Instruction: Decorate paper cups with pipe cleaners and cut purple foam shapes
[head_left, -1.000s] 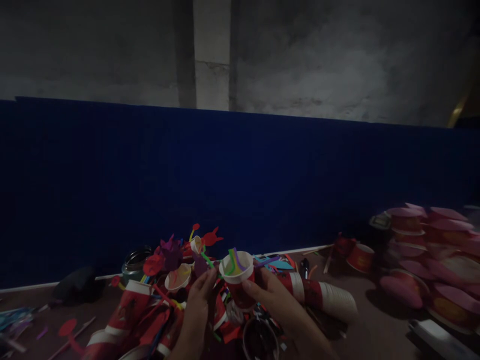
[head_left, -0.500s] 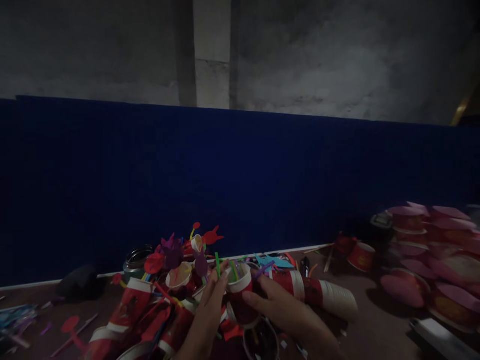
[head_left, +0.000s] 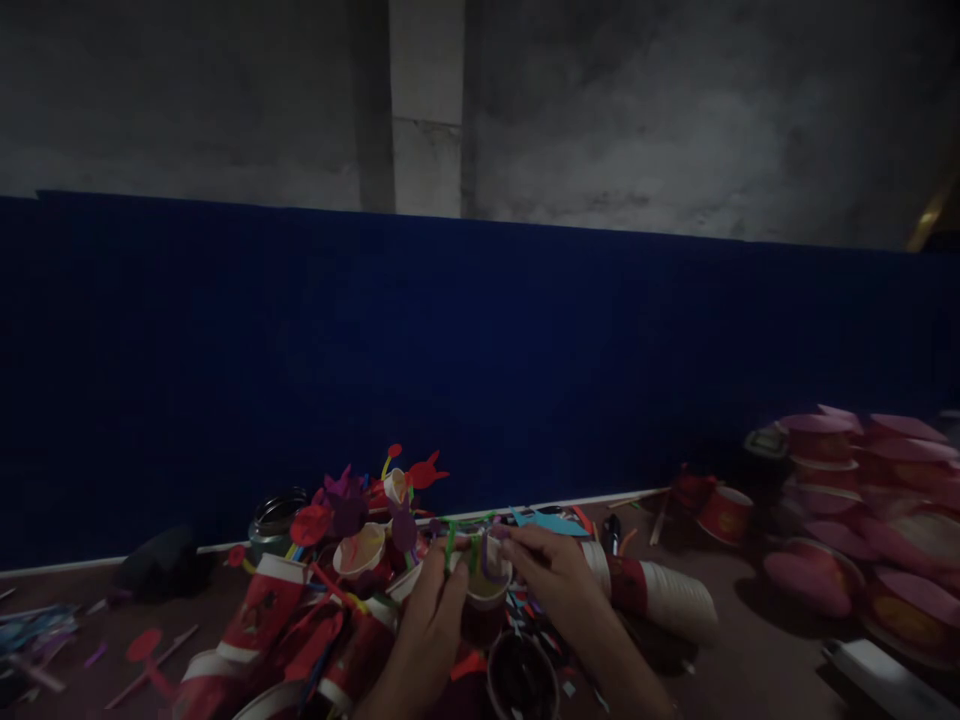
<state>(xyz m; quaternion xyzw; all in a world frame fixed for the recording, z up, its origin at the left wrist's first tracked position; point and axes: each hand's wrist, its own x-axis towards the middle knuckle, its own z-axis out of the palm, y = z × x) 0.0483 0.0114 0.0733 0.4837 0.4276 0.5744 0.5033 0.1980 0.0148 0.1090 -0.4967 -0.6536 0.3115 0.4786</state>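
The left hand (head_left: 437, 602) clamps the paper cup (head_left: 487, 602), presumably to steady it, while the right hand (head_left: 556, 575) pinches a purple strip (head_left: 485, 560).

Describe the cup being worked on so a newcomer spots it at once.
Find the blue partition, then the cluttered brown surface along its foot. Midway along, the left hand and right hand flank a pale-rimmed paper cup. It alone sits between the hands, a green strip and a purple strip at its mouth, unlike the red cup tilted to its left.
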